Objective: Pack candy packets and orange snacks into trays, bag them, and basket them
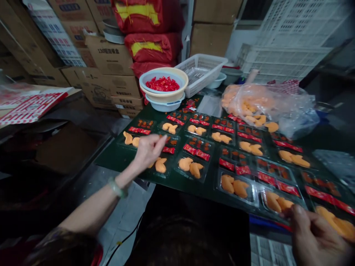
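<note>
My left hand point(149, 150) is closed, its fingers curled, above a clear plastic tray with orange heart-like pieces point(160, 165). Whatever it may hold is hidden. A pale bangle point(118, 187) circles that wrist. At the table's front right, my right hand point(314, 232) has thumb and finger pinched together. Its fingertips meet the near corner of another clear tray point(259, 201), beside an orange piece point(284, 204); whether they grip the tray or something else, I cannot make out. The trays hold orange pieces, red wrapped packets point(196, 152) and small reddish-brown bits point(170, 141) in separate compartments.
Stacked basins with red packets point(162, 84) stand at the table's back left, beside a white basket point(203, 61). A clear bag of orange pieces point(249, 98) lies at the back right. Cartons point(111, 55) and red bundles point(151, 48) are piled behind the dark green table point(111, 157).
</note>
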The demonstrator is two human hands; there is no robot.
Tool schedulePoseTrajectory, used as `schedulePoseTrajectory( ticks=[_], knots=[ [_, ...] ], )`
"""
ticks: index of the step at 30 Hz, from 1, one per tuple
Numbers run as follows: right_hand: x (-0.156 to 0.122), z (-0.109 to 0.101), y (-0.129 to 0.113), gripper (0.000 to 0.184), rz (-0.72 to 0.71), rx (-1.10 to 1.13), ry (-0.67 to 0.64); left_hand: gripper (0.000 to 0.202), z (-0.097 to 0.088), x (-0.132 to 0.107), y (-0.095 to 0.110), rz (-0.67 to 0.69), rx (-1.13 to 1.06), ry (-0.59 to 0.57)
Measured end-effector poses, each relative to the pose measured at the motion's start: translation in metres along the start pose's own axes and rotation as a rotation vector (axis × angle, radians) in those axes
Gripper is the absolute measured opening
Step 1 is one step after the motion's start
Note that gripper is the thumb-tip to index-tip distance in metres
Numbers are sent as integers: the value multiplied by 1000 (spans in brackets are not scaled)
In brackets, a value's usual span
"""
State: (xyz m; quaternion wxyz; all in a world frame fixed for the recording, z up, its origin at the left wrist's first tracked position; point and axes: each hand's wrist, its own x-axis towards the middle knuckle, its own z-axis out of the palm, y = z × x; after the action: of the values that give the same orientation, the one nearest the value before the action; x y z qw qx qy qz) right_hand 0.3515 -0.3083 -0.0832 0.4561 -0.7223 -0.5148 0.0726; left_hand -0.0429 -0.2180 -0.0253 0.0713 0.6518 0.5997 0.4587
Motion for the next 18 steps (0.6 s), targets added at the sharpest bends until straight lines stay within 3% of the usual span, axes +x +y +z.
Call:
schedulePoseTrajectory(
  ticks=[2, 3, 5, 8, 10, 12, 14, 16, 18],
  knots=[
    [-12, 2, -12, 29, 97, 106, 53, 43, 21, -27, 24, -179, -387, -52],
    [-13, 5, -24, 38, 71, 157, 79, 34, 39, -35, 39, -248, -573, -117],
    [-9, 15, -53, 58, -120, 206, 92, 20, 79, -41, 75, -372, -1000, -247],
    [4, 43, -85, 62, -487, 151, -51, 41, 122, -41, 126, -577, -1413, -460],
    [14, 67, -89, 56, -621, 75, -204, 66, 126, -42, 141, -570, -1494, -703],
    [24, 93, -84, 53, -572, 15, -254, 80, 112, -44, 134, -428, -1314, -814],
    [28, 115, -79, 52, -536, -41, -268, 74, 94, -43, 109, -244, -877, -687],
    [25, 132, -81, 50, -620, -124, -330, 70, 81, -40, 78, -115, -359, -546],
    [20, 144, -89, 49, -739, -245, -439, 71, 79, -36, 52, -60, 3, -582]
  ],
)
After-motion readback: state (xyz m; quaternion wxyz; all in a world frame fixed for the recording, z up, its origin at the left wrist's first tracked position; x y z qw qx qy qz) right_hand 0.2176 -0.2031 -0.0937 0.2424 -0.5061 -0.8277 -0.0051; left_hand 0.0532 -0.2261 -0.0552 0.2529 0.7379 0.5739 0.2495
